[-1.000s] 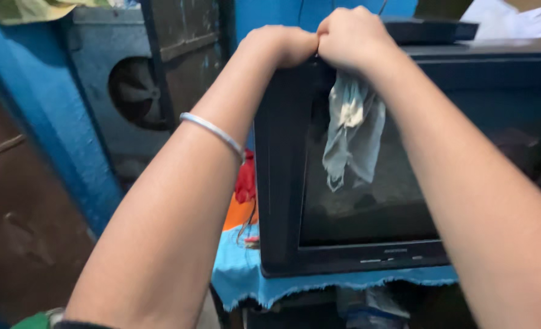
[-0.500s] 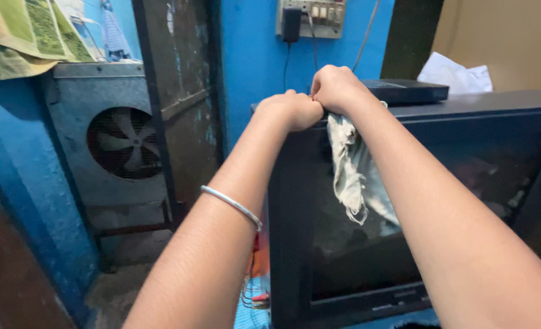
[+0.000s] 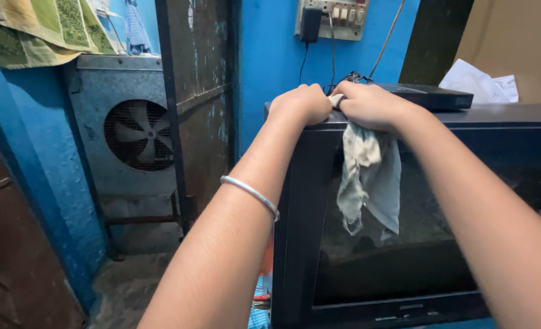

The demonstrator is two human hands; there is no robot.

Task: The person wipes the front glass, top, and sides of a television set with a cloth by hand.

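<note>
A big black television (image 3: 307, 244) fills the right half of the head view. My right hand (image 3: 371, 105) lies on its top front edge, shut on a pale grey-green cloth (image 3: 368, 176) that hangs down over the dusty screen (image 3: 441, 244). My left hand (image 3: 301, 103), a silver bangle on its forearm, rests as a fist on the top left corner of the television, right beside the other hand. I cannot tell whether it also pinches the cloth.
A flat black box (image 3: 432, 95) and white paper (image 3: 480, 82) lie on the television. Behind it a blue wall carries a switchboard (image 3: 331, 18) with cables. To the left stand a dark metal door (image 3: 194, 103) and a grey air cooler (image 3: 130, 134) topped by green cloth (image 3: 45, 27).
The view has tilted up and shifted, showing more wall and switchboard. My right hand has flattened onto the television's top edge; the cloth hangs a little further right.
</note>
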